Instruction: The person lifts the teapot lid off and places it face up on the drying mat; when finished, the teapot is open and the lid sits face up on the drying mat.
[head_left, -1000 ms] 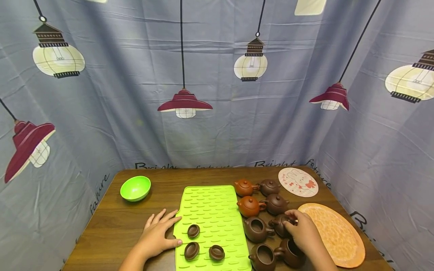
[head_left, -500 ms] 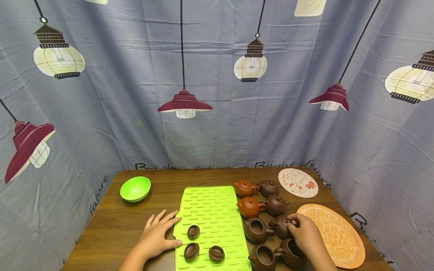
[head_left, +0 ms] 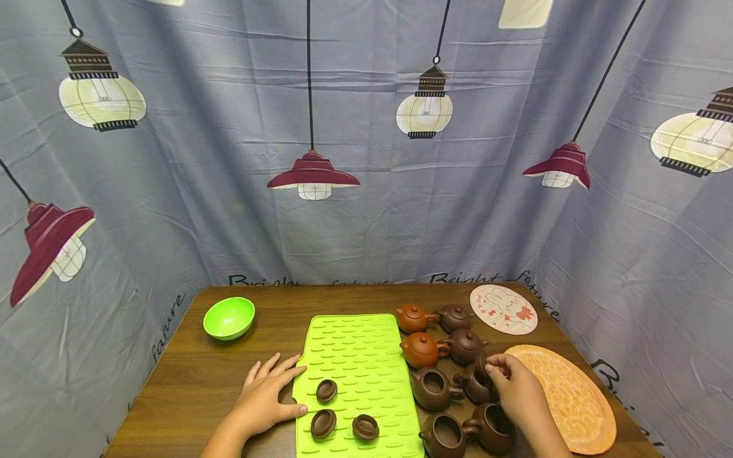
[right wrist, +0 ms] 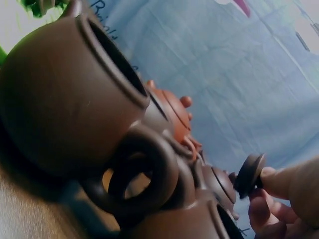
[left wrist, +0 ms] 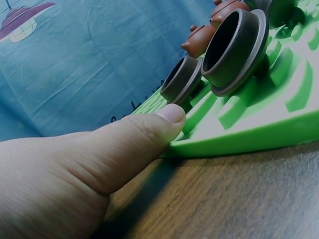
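My left hand (head_left: 260, 399) rests with spread fingers on the table and the left edge of the green mat (head_left: 357, 340); its thumb (left wrist: 144, 130) touches the mat's edge. Three dark brown teapot lids (head_left: 324, 424) lie upside down on that mat. Over at the right, my right hand (head_left: 522, 393) pinches another dark brown teapot lid (right wrist: 249, 175) between thumb and fingers. The lid is tilted, just above a dark brown teapot (head_left: 471, 387) in the right column. Next to it stand open, lidless dark teapots (head_left: 433, 389), one of them large in the right wrist view (right wrist: 65, 99).
Two orange-red lidded teapots (head_left: 422, 350) and two dark lidded teapots (head_left: 467, 346) stand behind. A round bread-patterned mat (head_left: 572, 401) lies right, with a rabbit-print mat (head_left: 504, 308) beyond it. A green bowl (head_left: 229, 318) is at the back left of the wooden table (head_left: 183, 381).
My right hand has lifted the lid a little and tilted it up off the dark teapot. The left hand and the lids on the mat have stayed in place.
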### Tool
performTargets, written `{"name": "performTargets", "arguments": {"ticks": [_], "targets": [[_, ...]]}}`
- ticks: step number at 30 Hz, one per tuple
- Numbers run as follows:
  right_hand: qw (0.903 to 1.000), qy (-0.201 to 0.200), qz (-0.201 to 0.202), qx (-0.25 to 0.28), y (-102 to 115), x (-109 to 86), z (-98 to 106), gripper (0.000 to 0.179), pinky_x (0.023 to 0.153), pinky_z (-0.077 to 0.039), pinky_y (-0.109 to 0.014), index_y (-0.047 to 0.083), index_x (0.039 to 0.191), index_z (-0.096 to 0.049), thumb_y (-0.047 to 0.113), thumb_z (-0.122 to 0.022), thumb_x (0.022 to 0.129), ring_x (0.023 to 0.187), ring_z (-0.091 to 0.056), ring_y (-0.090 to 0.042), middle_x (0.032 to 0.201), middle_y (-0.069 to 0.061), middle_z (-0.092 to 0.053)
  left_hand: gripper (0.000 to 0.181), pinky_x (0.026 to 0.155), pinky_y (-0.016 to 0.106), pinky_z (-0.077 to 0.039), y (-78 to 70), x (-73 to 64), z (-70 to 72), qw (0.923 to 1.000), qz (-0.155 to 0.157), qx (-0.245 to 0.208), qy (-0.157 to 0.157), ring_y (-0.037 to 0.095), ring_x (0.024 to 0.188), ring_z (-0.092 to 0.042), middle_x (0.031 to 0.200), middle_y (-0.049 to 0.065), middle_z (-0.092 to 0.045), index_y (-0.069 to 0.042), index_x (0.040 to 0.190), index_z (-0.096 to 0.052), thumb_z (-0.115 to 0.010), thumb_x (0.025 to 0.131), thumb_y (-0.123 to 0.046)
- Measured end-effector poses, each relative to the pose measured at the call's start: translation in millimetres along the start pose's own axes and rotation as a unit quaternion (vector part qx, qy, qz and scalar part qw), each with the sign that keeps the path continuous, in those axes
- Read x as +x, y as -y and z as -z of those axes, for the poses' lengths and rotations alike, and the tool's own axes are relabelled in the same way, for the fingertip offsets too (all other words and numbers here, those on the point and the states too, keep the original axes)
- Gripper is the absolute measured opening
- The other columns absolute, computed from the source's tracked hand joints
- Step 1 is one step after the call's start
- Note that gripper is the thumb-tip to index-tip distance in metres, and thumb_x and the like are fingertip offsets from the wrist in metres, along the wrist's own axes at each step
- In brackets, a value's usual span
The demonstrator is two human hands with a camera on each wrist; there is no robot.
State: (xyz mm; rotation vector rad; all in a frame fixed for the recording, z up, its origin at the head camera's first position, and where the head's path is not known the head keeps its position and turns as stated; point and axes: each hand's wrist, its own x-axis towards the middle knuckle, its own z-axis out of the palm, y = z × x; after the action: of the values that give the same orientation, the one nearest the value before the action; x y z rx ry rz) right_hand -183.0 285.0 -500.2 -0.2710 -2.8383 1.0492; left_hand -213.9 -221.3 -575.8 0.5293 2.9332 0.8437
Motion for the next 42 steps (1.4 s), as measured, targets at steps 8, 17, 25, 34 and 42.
{"name": "performTargets", "arguments": {"ticks": [8,17,25,34,42], "targets": [[0.9962,0.017,-0.017,0.084,13.7,-1.1,-5.5,0.028,0.061,-0.047,-0.026,0.0,0.131,-0.059,0.018,-0.057,0.109,0.076,-0.065,-0.015,0.091,-0.006,-0.073,0.087,0.124,0.069,0.001,-0.6,-0.3,1.4,1.0,0.002,0.001,0.001,0.04,0.159,-0.022,0.168,-0.011,-0.039,-0.031,0.151,-0.058,-0.076,0.078,-0.075],[0.963,0.037,-0.054,0.261,27.4,1.4,-19.9,0.03,0.05,-0.042,-0.02,-0.002,0.138,-0.049,0.008,-0.045,0.11,0.071,-0.059,-0.012,0.092,-0.011,-0.069,0.088,0.124,0.07,0.0,-0.8,-1.2,1.1,1.0,0.003,-0.005,0.002,0.041,0.159,-0.023,0.167,-0.009,-0.04,-0.03,0.151,-0.059,-0.076,0.077,-0.076],[0.9001,0.074,-0.037,0.428,38.5,-0.2,-35.7,0.033,0.047,-0.033,-0.015,-0.001,0.137,-0.047,0.015,-0.055,0.11,0.067,-0.052,-0.005,0.106,-0.005,-0.072,0.088,0.123,0.07,-0.001,0.0,-0.7,0.6,1.0,0.001,0.002,-0.002,0.04,0.159,-0.023,0.167,-0.01,-0.04,-0.031,0.15,-0.059,-0.075,0.077,-0.077],[0.8839,0.101,-0.012,0.456,47.1,-0.9,-46.6,0.034,0.047,-0.035,-0.013,0.001,0.133,-0.048,0.017,-0.062,0.106,0.067,-0.051,-0.004,0.105,-0.007,-0.07,0.089,0.123,0.07,-0.002,0.9,0.4,-0.9,1.0,-0.002,0.006,0.001,0.04,0.159,-0.023,0.167,-0.009,-0.04,-0.031,0.151,-0.058,-0.074,0.077,-0.078],[0.8801,0.126,-0.014,0.458,62.2,2.0,-51.7,0.036,0.048,-0.036,-0.014,-0.001,0.133,-0.05,0.018,-0.063,0.106,0.065,-0.051,-0.004,0.101,-0.006,-0.07,0.088,0.123,0.07,-0.001,0.0,-0.2,-0.6,1.0,0.001,0.004,-0.002,0.04,0.159,-0.023,0.167,-0.009,-0.04,-0.031,0.151,-0.058,-0.075,0.078,-0.077]]}}
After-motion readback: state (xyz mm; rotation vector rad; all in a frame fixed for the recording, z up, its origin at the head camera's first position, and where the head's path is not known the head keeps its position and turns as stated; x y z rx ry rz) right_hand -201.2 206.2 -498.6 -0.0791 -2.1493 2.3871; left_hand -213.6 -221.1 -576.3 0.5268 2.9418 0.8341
